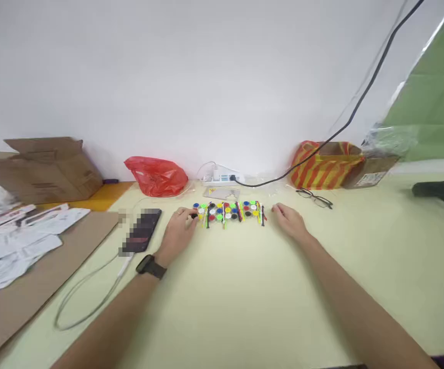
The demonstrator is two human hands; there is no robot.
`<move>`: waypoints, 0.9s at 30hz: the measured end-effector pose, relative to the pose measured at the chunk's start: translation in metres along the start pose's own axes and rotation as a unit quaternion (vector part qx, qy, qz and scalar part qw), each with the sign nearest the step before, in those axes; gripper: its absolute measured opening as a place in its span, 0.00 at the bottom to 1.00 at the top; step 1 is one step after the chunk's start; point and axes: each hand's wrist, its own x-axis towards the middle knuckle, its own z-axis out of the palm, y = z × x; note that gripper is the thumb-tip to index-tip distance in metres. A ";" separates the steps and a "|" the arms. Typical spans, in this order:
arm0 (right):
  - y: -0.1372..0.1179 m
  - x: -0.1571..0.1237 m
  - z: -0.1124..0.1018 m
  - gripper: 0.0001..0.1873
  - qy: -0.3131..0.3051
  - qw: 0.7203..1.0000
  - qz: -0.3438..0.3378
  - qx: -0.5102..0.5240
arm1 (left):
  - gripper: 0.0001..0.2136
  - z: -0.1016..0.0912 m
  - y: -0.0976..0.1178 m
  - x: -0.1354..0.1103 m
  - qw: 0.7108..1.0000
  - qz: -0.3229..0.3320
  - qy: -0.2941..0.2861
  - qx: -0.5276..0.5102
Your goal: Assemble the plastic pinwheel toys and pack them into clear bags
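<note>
A row of small coloured round discs (227, 210) lies across the middle of the table, in red, blue, yellow, green, white and black. Thin coloured sticks (224, 215) stand between groups of the discs, pointing toward me. At the left end of the row, my left hand (179, 228) has its thumb and fingers closed about a black disc (193, 216); the fingers partly hide it. My right hand (290, 221) rests on the table just beyond the right end, its fingers curled in and apart from the row. Nothing shows in it.
Behind the row lie a clear flat case (222, 193) and a white power strip (222, 178) with a black cable. A red plastic bag (156, 177), a striped bag (325, 166) and eyeglasses (314, 198) lie around. Left are a phone (143, 230), cardboard box (48, 169) and white papers (18, 246).
</note>
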 end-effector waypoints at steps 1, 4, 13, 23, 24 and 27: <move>0.000 0.000 0.000 0.19 -0.001 1.000 -0.001 -0.001 | 0.10 -0.001 -0.003 0.000 1.000 -0.007 0.001 0.006; -0.001 0.000 0.001 0.19 -0.001 1.000 -0.004 -0.003 | 0.10 -0.003 -0.013 0.000 0.999 -0.032 -0.001 0.014; 0.000 0.003 0.001 0.19 0.006 1.000 -0.012 -0.010 | 0.14 0.002 -0.021 0.002 0.996 -0.085 -0.021 -0.015; 0.002 0.003 0.002 0.19 0.007 1.000 -0.018 -0.012 | 0.16 0.003 -0.019 0.000 0.997 -0.075 -0.022 -0.019; 0.002 0.003 0.001 0.19 0.006 1.000 -0.018 -0.012 | 0.16 0.003 -0.019 0.000 0.997 -0.076 -0.022 -0.020; 0.001 0.003 0.001 0.19 0.006 1.000 -0.016 -0.013 | 0.16 0.003 -0.020 0.000 0.997 -0.071 -0.025 -0.023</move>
